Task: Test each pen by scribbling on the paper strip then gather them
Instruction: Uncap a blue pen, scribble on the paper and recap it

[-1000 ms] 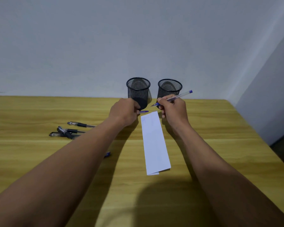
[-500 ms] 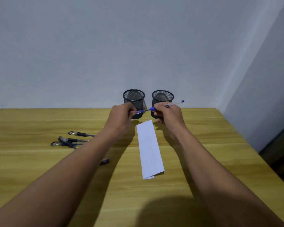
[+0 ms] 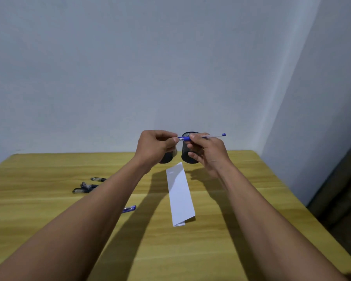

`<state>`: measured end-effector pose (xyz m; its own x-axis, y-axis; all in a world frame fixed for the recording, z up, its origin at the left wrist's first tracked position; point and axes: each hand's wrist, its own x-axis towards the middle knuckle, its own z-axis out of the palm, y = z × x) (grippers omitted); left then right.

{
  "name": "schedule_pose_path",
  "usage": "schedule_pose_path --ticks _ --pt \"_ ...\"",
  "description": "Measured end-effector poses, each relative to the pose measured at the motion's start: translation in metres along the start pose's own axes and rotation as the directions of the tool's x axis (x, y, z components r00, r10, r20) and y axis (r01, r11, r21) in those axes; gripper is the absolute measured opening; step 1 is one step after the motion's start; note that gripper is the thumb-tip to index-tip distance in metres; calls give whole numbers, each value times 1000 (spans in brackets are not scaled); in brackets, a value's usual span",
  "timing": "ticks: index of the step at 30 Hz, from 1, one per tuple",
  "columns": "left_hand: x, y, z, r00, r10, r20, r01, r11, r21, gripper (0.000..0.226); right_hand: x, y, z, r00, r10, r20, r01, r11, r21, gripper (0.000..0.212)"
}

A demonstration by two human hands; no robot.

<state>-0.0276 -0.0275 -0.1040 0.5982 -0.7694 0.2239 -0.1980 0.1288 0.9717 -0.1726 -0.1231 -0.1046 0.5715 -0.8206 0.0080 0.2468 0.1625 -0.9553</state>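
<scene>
My right hand (image 3: 208, 152) pinches a blue pen (image 3: 213, 136) held level above the table, its blue end pointing right. My left hand (image 3: 155, 146) grips the pen's left end, where the cap or tip sits; the cap itself is hidden in my fingers. Below lies a white folded paper strip (image 3: 180, 196) with a faint mark near its far end. Two black mesh pen cups (image 3: 187, 157) stand behind my hands; the left cup (image 3: 167, 158) is mostly hidden. Several dark pens (image 3: 85, 186) lie at the left, and a blue pen (image 3: 130, 208) peeks from under my left forearm.
The wooden table (image 3: 231, 230) runs to a white wall at the back. Its right edge drops off beside a grey wall (image 3: 322, 118) and dark floor. Bare wood shows right of the paper strip and near the front edge.
Both hands have lifted from the paper's far end up in front of the cups, and my left hand has come to the pen's left end. The camera has tilted upward.
</scene>
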Motion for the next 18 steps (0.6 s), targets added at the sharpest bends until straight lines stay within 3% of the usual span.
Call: schedule_pose_path --ticks 10,18 --pt "-16 16 1 999 -35 2 35 991 -131 12 -10 -6 5 1000 5 22 -6 999 49 7" --pt "-18 14 -8 1000 -29 -2 29 1000 11 7 -18 -6 -2 998 47 48 -46 999 -20 9"
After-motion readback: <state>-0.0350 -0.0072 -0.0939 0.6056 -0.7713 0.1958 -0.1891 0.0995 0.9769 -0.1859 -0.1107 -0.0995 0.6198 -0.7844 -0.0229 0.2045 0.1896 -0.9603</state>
